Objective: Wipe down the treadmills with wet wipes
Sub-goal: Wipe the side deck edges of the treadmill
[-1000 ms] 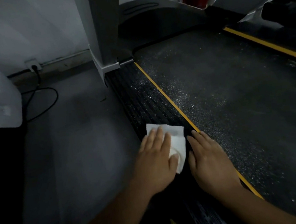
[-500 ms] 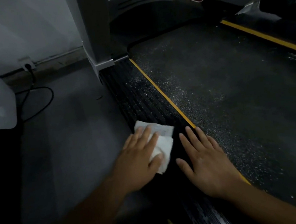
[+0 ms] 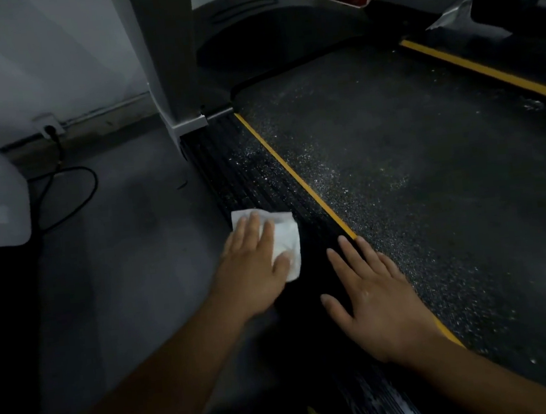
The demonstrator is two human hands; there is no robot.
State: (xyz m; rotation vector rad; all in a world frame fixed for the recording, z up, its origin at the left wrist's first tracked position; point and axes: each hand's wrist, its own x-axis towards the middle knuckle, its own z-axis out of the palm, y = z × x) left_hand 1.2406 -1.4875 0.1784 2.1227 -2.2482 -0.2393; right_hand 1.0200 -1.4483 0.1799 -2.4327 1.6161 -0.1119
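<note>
head view: the left grip lies flat with straight fingers, pressing a white wipe onto the ribbed side rail of the treadmill, at the rail's outer edge. part of the wipe shows ahead and to the right of the fingers. the right grip rests open, fingers spread, just right of the wipe and not touching it, lying across the yellow stripe. right of this grip runs the speckled belt. far left of the left grip a black cable curls on the floor.
</note>
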